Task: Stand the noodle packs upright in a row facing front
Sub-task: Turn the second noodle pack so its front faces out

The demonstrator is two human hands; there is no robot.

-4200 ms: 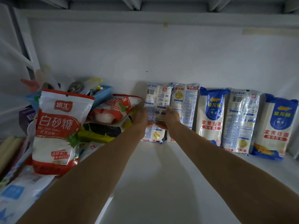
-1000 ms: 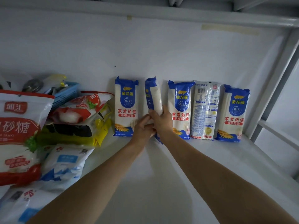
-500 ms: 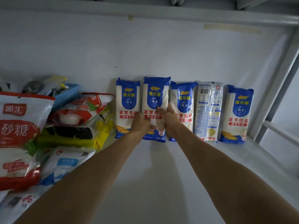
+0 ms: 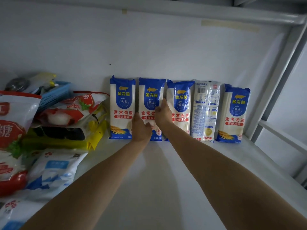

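Several blue-and-white noodle packs stand upright in a row against the white back wall. The first pack (image 4: 122, 105), second pack (image 4: 149, 95), third pack (image 4: 180, 103) and fifth pack (image 4: 234, 113) show their blue fronts. The fourth pack (image 4: 206, 110) shows its printed back. My left hand (image 4: 141, 128) lies on the second pack's lower left side. My right hand (image 4: 163, 113) rests on its right edge, fingers spread between the second and third packs.
The white shelf (image 4: 157, 171) stretches toward me. At the left lie a red-and-white sugar bag (image 4: 11, 130), a blue-and-white bag (image 4: 53, 171), a yellow pack (image 4: 93, 136), a red snack bag (image 4: 69, 110) and a blue basket (image 4: 54, 95). A grey frame post (image 4: 282, 77) stands at the right.
The second pack, turned edge-on a second ago, now faces front between its neighbours. My right hand has slid up its right edge; my left hand stays low on it.
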